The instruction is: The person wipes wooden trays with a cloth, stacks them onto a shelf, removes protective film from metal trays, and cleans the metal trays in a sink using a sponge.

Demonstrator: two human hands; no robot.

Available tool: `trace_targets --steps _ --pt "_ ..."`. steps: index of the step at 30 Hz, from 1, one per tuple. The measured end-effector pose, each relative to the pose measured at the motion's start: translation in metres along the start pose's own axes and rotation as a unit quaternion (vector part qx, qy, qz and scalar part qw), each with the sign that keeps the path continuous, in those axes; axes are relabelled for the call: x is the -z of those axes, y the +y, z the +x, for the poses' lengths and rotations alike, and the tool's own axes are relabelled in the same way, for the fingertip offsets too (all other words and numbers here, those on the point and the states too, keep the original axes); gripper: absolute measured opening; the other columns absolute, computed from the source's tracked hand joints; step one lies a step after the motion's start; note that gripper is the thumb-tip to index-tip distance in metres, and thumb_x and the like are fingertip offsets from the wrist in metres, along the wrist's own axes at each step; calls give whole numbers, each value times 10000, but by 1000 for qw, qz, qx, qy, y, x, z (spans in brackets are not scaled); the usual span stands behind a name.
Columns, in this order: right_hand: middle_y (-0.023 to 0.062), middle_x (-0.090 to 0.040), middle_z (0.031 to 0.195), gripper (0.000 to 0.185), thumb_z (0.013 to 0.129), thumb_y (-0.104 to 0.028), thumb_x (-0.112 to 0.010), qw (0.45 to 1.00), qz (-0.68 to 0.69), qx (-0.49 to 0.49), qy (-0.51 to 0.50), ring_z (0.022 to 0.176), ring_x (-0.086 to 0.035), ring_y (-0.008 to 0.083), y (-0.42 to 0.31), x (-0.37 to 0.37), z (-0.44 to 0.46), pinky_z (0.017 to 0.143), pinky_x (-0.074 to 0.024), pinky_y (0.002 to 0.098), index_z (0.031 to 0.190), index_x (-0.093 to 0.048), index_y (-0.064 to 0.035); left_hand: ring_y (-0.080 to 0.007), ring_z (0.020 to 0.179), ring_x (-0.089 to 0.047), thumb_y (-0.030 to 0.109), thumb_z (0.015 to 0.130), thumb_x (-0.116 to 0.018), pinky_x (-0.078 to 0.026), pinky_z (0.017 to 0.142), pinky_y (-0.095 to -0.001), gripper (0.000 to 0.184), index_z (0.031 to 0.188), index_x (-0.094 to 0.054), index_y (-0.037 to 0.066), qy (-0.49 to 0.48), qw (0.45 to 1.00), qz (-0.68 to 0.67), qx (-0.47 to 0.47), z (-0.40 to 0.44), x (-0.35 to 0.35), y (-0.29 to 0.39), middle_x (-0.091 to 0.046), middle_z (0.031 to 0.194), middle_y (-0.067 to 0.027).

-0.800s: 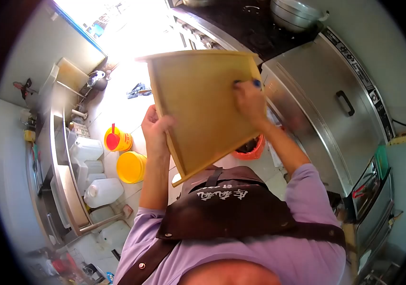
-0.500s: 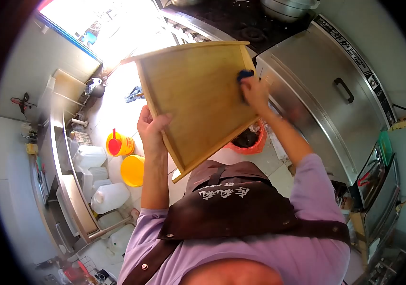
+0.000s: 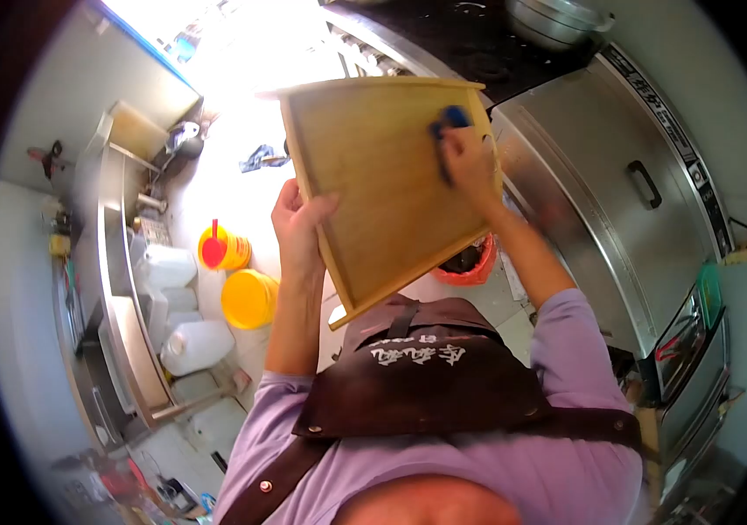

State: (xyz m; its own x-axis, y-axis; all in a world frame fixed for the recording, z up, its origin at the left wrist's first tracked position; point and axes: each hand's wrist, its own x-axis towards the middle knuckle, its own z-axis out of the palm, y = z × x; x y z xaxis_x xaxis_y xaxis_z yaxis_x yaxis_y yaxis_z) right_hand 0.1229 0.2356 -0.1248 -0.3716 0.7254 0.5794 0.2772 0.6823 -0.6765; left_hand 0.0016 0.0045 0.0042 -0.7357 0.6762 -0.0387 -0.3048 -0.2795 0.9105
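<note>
A shallow wooden tray (image 3: 382, 184) with raised edges is held up in front of me, its flat inside facing me. My left hand (image 3: 301, 219) grips its left edge, with the thumb over the rim and the other fingers behind. Near the right edge, my right hand (image 3: 470, 166) is closed on a dark blue cloth (image 3: 452, 118) against the inside surface. Motion blurs the cloth, and the hand covers part of it.
A steel oven (image 3: 601, 192) stands at the right, below a black stove top (image 3: 452, 39) with a metal pot (image 3: 557, 22). Yellow buckets (image 3: 249, 299), white jugs (image 3: 198, 347) and a red-lined bin (image 3: 476, 267) are on the floor. A steel rack (image 3: 115, 297) is at the left.
My right hand and the cloth have shifted slightly inward from the tray's right edge. The tray and my left hand appear a little further right in view; the left grip is unchanged.
</note>
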Motion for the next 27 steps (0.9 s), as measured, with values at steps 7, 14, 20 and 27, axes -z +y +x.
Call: trace_targets --steps 7,14,20,27 --pt "105 -634 872 148 793 -121 -599 992 27 120 35 778 -624 297 -104 -3 46 674 -499 357 919 -662 -76 -132 730 -611 -19 738 -625 -499 681 -249 234 959 -549 -18 -25 999 25 4 3 -11 -10 -637 875 -83" --pt "80 -586 832 111 746 -99 -613 897 29 427 -114 705 -591 260 -94 38 -29 592 -486 335 853 -617 -69 -156 757 -624 16 780 -618 -520 692 -274 232 1002 -566 -25 2 998 -56 29 9 9 -11 -639 892 -97" --pt "98 -641 836 119 799 -152 -596 990 -105 75 50 746 -623 278 24 13 40 616 -498 361 897 -646 -109 -165 763 -630 4 766 -627 -527 682 -280 243 999 -565 -24 -8 1000 -28 2 6 1 -4 -641 885 -106" --pt "56 -632 849 111 751 -142 -626 942 30 327 -73 726 -609 247 -128 13 -37 656 -499 335 859 -649 -127 -166 781 -624 8 754 -640 -520 695 -289 206 949 -581 -18 -9 1000 -11 7 35 4 -27 -642 885 -108"
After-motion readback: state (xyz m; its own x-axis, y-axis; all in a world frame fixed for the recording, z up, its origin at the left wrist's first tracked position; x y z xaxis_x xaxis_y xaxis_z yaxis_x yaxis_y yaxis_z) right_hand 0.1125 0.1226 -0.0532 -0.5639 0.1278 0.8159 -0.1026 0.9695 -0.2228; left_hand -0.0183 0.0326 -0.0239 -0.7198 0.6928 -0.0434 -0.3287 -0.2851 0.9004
